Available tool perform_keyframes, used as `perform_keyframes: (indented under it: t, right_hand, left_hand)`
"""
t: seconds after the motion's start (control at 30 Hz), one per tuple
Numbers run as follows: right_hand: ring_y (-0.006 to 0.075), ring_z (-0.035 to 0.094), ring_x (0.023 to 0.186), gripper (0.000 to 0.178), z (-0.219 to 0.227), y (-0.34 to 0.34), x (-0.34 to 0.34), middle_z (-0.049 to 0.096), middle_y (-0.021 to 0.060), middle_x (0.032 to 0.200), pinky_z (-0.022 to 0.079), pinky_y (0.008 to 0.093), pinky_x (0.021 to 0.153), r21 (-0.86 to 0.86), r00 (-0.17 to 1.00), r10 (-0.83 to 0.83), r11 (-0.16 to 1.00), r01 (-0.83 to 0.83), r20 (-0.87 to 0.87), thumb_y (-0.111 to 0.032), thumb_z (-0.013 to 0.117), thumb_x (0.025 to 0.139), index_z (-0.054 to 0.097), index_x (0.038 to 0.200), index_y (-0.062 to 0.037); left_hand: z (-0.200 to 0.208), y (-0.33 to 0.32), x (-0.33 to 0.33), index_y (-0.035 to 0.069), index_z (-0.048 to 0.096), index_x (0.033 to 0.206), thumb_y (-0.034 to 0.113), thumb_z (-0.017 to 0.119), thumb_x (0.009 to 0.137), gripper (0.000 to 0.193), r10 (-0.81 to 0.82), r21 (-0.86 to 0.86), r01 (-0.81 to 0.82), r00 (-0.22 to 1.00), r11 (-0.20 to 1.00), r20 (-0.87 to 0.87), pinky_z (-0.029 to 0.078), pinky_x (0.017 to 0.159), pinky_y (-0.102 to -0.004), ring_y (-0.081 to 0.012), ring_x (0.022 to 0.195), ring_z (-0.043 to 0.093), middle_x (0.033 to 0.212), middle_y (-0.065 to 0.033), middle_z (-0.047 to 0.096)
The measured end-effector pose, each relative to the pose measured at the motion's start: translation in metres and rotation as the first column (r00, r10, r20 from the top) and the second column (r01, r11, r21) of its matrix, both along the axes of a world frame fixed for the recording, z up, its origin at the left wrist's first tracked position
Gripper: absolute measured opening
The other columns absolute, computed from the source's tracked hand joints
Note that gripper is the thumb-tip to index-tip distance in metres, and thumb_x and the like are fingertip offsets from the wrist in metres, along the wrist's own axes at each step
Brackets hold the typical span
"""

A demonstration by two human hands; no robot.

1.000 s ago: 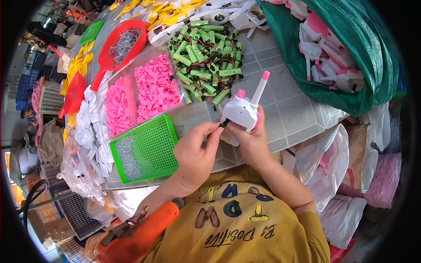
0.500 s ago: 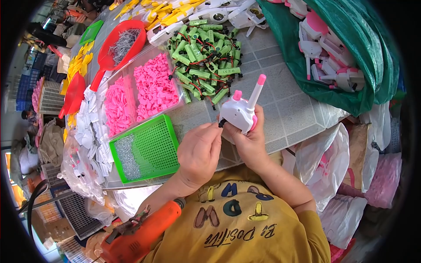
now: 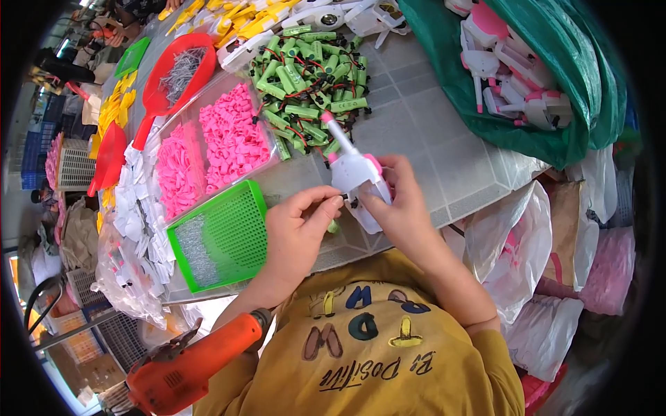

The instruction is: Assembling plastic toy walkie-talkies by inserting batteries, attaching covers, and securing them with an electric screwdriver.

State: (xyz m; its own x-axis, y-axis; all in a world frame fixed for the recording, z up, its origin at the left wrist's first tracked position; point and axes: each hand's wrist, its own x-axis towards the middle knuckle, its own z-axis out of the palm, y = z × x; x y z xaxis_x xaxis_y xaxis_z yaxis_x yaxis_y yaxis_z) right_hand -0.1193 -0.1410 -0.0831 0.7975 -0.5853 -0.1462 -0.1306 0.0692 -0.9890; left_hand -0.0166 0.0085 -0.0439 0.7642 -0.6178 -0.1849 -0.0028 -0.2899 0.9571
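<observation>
A white plastic device body (image 3: 357, 173) with pink trim and a pink-tipped tube is gripped by my right hand (image 3: 401, 204), its fingers wrapped round the handle. The tube slants toward the far left. My left hand (image 3: 300, 225) pinches a small black connector (image 3: 345, 197) at the near left side of the body. Just below the fingers shows a bit of a green cylinder (image 3: 333, 227), mostly hidden. Beyond the device lies a pile of green batteries (image 3: 305, 83) with red and black wires and black plugs.
A green tray (image 3: 260, 208) of small screws stands left of my hands, near a clear box with pink parts (image 3: 232, 135). A red scoop (image 3: 156, 97) holds metal pins. At the right, a green bag (image 3: 479, 132) holds white-pink bodies. An orange power screwdriver (image 3: 194, 360) hangs near my left arm.
Both hands and the device have shifted left. The device has turned so its tube leans left instead of right, and its handle shows. The orange screwdriver sits lower and farther left in view.
</observation>
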Motion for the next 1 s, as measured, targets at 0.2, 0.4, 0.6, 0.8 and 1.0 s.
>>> perform_keyframes:
  t: [0.2,0.4,0.6,0.8,1.0]
  right_hand:
    - [0.0335,0.071,0.108,0.038,0.022,-0.018,-0.003,0.071,0.0189,0.114,0.054,0.0381,0.094,-0.325,0.972,0.105,0.930,-0.172,-0.211,-0.006,0.074,0.087,0.066,0.124,-0.0015]
    - [0.0436,0.063,0.110,0.044,0.009,-0.020,-0.012,0.064,0.0214,0.123,0.052,0.0479,0.091,-0.647,0.992,-0.043,0.754,0.109,0.117,-0.004,0.075,0.079,0.063,0.121,-0.0028]
    - [0.0380,0.056,0.123,0.039,0.006,0.005,-0.048,0.057,0.0158,0.126,0.039,0.0593,0.106,-0.743,0.990,-0.133,0.659,0.119,0.040,-0.008,0.081,0.072,0.061,0.106,-0.0083]
    - [0.0383,0.053,0.130,0.037,0.004,0.010,-0.040,0.056,0.0141,0.135,0.027,0.0715,0.111,-0.774,0.983,-0.182,0.617,0.143,0.036,-0.012,0.083,0.072,0.064,0.104,-0.0104]
    - [0.0372,0.051,0.138,0.028,0.001,0.009,-0.035,0.057,0.0133,0.138,0.021,0.0758,0.111,-0.779,0.984,-0.178,0.613,0.134,0.030,-0.011,0.082,0.073,0.067,0.097,-0.0108]
  left_hand:
    - [-0.003,0.002,0.008,-0.002,0.069,0.111,0.008,0.068,0.099,0.015,-0.092,-0.091,0.074,0.971,0.993,-0.222,0.052,0.078,-0.0238,-0.0075,0.085,0.064,0.094,-0.0019,0.071]
    - [-0.005,0.006,0.005,-0.001,0.068,0.112,0.004,0.068,0.098,0.015,-0.150,0.002,0.152,0.978,0.988,-0.147,0.051,0.078,-0.0238,-0.0075,0.084,0.062,0.093,-0.0009,0.069]
    - [-0.003,0.005,0.004,-0.002,0.068,0.118,-0.003,0.069,0.096,0.021,-0.181,0.081,0.187,0.981,0.979,-0.077,0.051,0.080,-0.0215,-0.0064,0.091,0.063,0.104,-0.0027,0.070]
    - [0.005,-0.007,0.000,-0.001,0.073,0.108,0.004,0.073,0.094,0.015,-0.194,0.083,0.184,0.970,0.979,0.144,0.054,0.078,-0.0286,-0.0135,0.084,0.066,0.097,-0.0071,0.073]
    - [0.016,-0.015,0.002,0.000,0.072,0.106,0.003,0.073,0.093,0.014,-0.295,0.159,0.253,0.881,0.954,0.370,0.054,0.078,-0.0306,-0.0174,0.086,0.069,0.096,-0.0094,0.073]
